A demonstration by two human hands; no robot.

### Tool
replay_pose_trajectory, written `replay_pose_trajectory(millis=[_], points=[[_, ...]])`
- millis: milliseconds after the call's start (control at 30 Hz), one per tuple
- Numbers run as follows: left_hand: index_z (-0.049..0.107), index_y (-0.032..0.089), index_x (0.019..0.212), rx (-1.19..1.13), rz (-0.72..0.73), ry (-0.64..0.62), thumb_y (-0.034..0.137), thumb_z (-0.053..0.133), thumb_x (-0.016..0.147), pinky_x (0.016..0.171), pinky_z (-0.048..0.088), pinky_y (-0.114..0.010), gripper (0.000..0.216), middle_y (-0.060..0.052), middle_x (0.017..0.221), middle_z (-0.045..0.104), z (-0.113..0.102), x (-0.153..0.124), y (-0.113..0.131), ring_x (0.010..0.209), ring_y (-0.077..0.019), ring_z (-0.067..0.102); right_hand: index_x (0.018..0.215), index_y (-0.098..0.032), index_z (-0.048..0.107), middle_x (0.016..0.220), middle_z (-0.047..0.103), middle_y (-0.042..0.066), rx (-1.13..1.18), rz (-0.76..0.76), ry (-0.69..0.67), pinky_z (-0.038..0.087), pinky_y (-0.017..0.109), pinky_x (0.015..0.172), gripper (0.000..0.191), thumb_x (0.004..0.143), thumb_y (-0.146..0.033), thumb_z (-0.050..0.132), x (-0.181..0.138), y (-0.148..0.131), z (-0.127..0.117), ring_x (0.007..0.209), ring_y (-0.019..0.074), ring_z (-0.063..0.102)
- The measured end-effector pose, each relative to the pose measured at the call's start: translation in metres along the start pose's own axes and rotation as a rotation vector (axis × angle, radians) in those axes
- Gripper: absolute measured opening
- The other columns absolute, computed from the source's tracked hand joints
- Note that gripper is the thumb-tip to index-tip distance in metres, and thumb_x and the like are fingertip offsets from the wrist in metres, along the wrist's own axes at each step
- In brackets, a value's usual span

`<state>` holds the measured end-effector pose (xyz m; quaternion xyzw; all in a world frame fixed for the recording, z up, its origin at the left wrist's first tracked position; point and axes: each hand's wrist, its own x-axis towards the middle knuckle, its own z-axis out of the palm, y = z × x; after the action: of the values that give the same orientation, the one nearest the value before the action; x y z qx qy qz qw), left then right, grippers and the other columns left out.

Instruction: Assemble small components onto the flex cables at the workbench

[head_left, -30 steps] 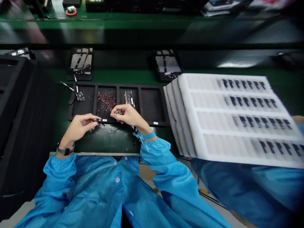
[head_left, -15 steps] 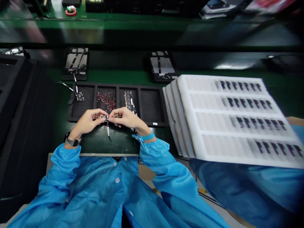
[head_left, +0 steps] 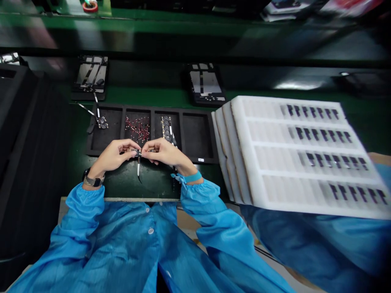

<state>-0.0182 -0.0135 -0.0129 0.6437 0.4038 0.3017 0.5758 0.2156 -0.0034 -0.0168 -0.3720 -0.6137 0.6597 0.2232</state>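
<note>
Between my two hands is a small circuit board, with a thin flex cable hanging down from it toward the bench edge. My left hand pinches the board's left end between thumb and fingers. At the other end, the fingertips of my right hand press together on the board; any small part between them is hidden. Just behind the hands lies a black compartment tray. Small red-and-black parts fill one compartment, and several circuit boards lie in another. A board with white strips rests in the left compartment.
White foam trays holding rows of dark parts are stacked at right, beside a co-worker's blue sleeve. Black trays stand tall at left. Opened devices sit behind the tray; red tape lies farther back.
The opened devices behind the tray have shifted slightly left in view. Both hands keep their pinch on the circuit board with hardly any movement.
</note>
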Motion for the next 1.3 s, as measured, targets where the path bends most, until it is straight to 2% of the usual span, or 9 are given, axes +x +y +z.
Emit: replay_pose_trajectory(millis=[300, 633, 867, 1000, 1100, 1200, 1300], points=[[0.072, 0.016, 0.099, 0.028, -0.003, -0.019, 0.027, 0.073, 0.087, 0.068, 0.048, -0.027, 0.016, -0.001, 0.078, 0.069, 0.001, -0.001, -0.001, 0.069, -0.0142, 0.060, 0.084, -0.016, 0.070, 0.061, 0.061, -0.003, -0.061, 0.043, 0.024, 0.046, 0.021, 0.046, 0.030, 0.082, -0.044, 0.078, -0.001, -0.001, 0.004, 0.052, 0.0100, 0.054], [0.061, 0.018, 0.099, -0.116, -0.034, -0.092, 0.024, 0.075, 0.084, 0.062, 0.044, -0.024, 0.022, 0.002, 0.070, 0.064, 0.001, -0.001, -0.002, 0.062, -0.0113, 0.055, 0.088, -0.016, 0.071, 0.073, 0.067, 0.000, -0.028, 0.017, -0.012, 0.050, 0.024, 0.053, 0.032, 0.083, -0.046, 0.082, -0.004, 0.000, 0.003, 0.058, 0.0105, 0.058], [0.066, 0.016, 0.099, -0.143, -0.046, -0.078, 0.024, 0.078, 0.083, 0.062, 0.046, -0.024, 0.022, 0.001, 0.070, 0.067, 0.003, 0.000, -0.002, 0.062, -0.0115, 0.058, 0.088, -0.016, 0.071, 0.072, 0.068, 0.000, 0.016, 0.023, -0.015, 0.052, 0.025, 0.055, 0.041, 0.080, -0.053, 0.088, -0.003, 0.001, 0.003, 0.057, 0.0107, 0.059], [0.077, 0.014, 0.102, -0.165, -0.059, -0.064, 0.030, 0.081, 0.084, 0.064, 0.051, -0.027, 0.024, -0.003, 0.073, 0.071, 0.000, -0.002, 0.000, 0.063, -0.0133, 0.063, 0.092, -0.016, 0.070, 0.077, 0.076, 0.004, 0.107, 0.014, -0.013, 0.056, 0.026, 0.058, 0.048, 0.079, -0.058, 0.089, 0.000, 0.004, 0.001, 0.063, 0.0154, 0.070], [0.081, 0.014, 0.098, -0.203, -0.062, 0.002, 0.032, 0.085, 0.082, 0.063, 0.053, -0.027, 0.025, -0.006, 0.077, 0.074, -0.004, -0.004, 0.001, 0.062, -0.0139, 0.065, 0.096, -0.017, 0.072, 0.088, 0.079, 0.008, 0.142, -0.031, 0.094, 0.057, 0.028, 0.059, 0.050, 0.080, -0.062, 0.087, 0.001, 0.007, -0.004, 0.076, 0.0209, 0.076], [0.081, 0.014, 0.100, -0.324, -0.037, 0.089, 0.032, 0.089, 0.080, 0.060, 0.054, -0.026, 0.028, -0.005, 0.076, 0.074, -0.012, -0.008, 0.000, 0.061, -0.0137, 0.066, 0.100, -0.017, 0.074, 0.089, 0.079, 0.008, 0.050, -0.102, 0.303, 0.051, 0.027, 0.055, 0.046, 0.086, -0.061, 0.081, -0.002, 0.007, -0.014, 0.065, 0.0156, 0.066], [0.075, 0.015, 0.097, -0.517, 0.034, 0.199, 0.031, 0.093, 0.074, 0.059, 0.055, -0.026, 0.033, -0.003, 0.075, 0.073, -0.022, -0.011, 0.000, 0.061, -0.0142, 0.067, 0.101, -0.017, 0.077, 0.079, 0.075, 0.004, -0.180, -0.153, 0.486, 0.047, 0.029, 0.060, 0.031, 0.096, -0.047, 0.071, -0.003, 0.002, -0.023, 0.061, 0.0141, 0.057]])
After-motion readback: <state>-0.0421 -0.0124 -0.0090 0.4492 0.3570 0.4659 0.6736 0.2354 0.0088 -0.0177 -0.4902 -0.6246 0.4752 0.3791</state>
